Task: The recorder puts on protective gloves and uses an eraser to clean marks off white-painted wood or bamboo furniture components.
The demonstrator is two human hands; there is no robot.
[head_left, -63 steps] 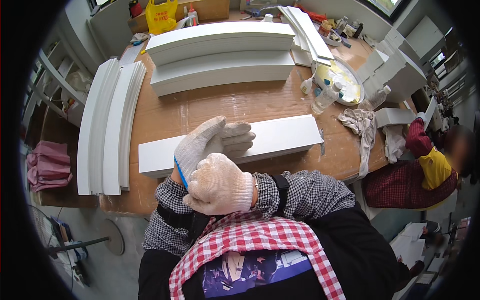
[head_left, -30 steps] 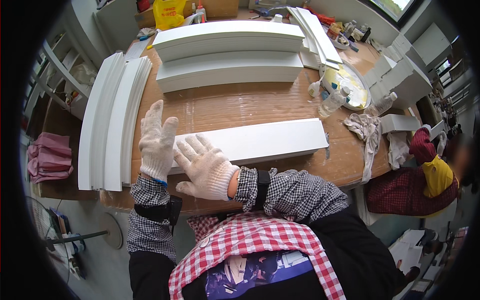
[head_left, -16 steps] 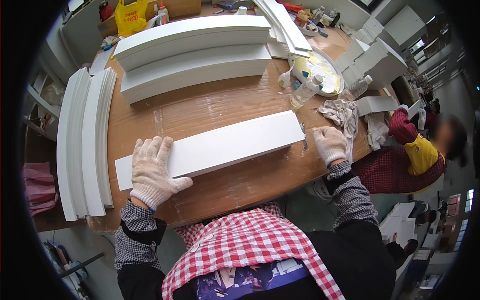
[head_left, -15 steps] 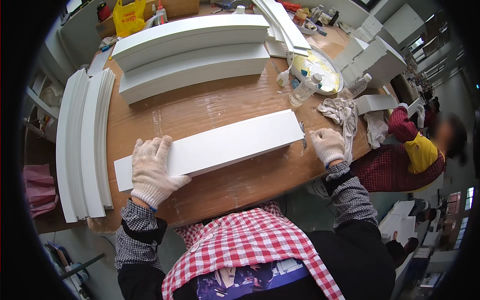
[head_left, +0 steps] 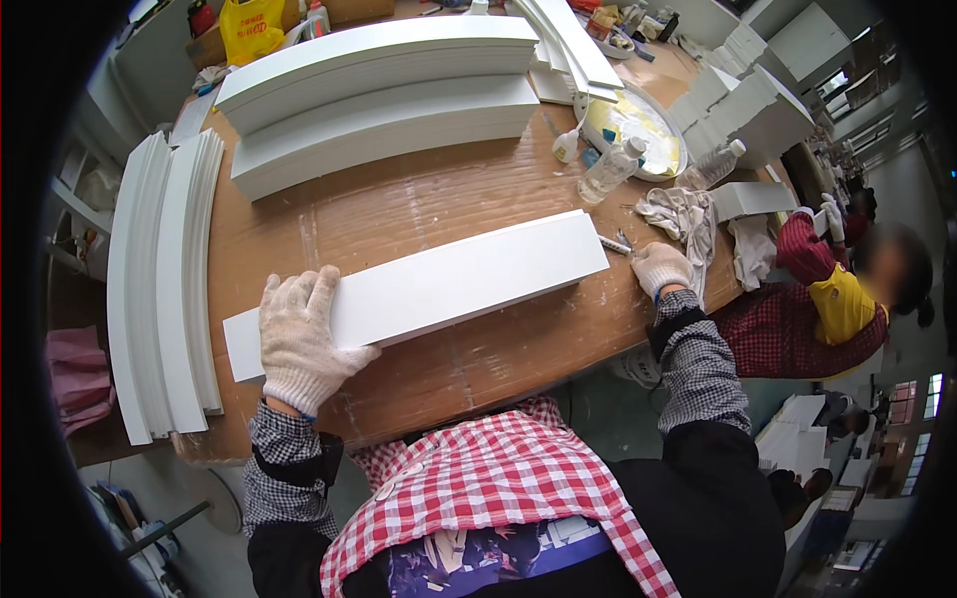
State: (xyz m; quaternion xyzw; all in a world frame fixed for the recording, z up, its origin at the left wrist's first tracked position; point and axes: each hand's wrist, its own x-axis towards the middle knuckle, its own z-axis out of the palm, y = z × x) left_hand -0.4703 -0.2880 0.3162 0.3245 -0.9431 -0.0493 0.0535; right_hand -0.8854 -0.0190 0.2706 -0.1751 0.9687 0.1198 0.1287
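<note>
- A long, narrow stack of flat white boards (head_left: 469, 282) lies on the brown, cardboard-topped table (head_left: 399, 216), near its front edge and slanting up to the right.
- The left hand (head_left: 301, 344), in an off-white knitted glove, rests spread on the stack's left end, palm down, fingers extended and thumb pointing right; it grips nothing visible.
- The right hand (head_left: 663, 270), gloved alike, is curled near the table's right edge, just beyond the stack's right end.
- A slim white pen-like stick with a dark end (head_left: 615, 245) meets its fingertips; whether they grip it, I cannot tell.
- Two taller stacks of long white boards (head_left: 379, 70) stand one behind the other toward the table's far edge.
- Two rows of white strips (head_left: 184, 284) run along the left edge.
- Toward the right edge stand a clear plastic bottle (head_left: 610, 172) and a round, pale-rimmed tray (head_left: 684, 149), with a crumpled off-white cloth (head_left: 685, 212) nearer the right hand.
</note>
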